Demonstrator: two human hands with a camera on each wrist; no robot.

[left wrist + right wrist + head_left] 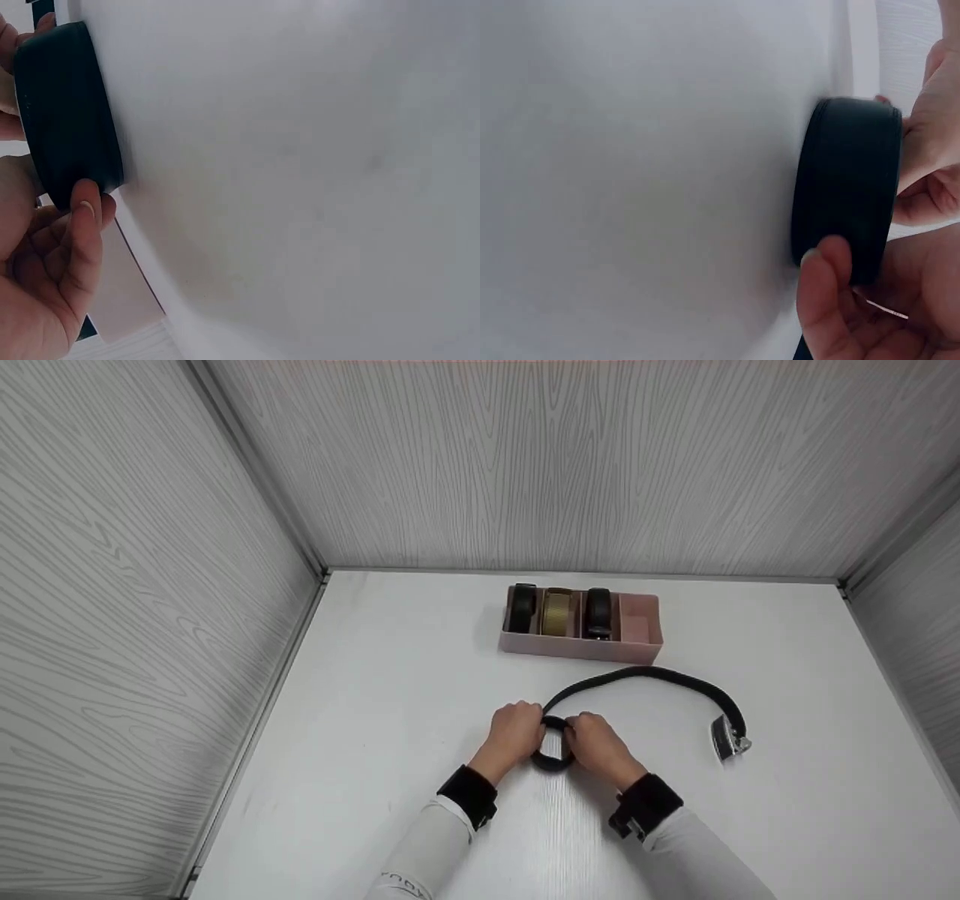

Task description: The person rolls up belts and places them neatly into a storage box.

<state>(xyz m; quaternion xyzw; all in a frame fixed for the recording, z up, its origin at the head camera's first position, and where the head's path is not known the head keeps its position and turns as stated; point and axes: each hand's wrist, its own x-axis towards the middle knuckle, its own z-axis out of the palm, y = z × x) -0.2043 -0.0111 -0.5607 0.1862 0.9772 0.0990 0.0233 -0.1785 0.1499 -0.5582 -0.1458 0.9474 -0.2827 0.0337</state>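
Note:
A black belt (551,765) stands on its edge on the white table, its near end wound into a round coil. From the coil its loose length (637,671) arcs to the right and ends in a silver buckle (726,737). My left hand (514,731) grips the coil's left side, thumb and fingers pinching the strap. On the opposite side, my right hand (600,746) pinches the coil too. Both wrist views show the smooth outer face of the coil (67,105) (847,180), with fingertips on it.
Behind the hands stands a pink divided box (577,646). Its compartments hold a black rolled belt (523,609), a tan one (556,613) and another black one (598,613). Grey wood-grain panels (525,472) enclose the table at the back and sides.

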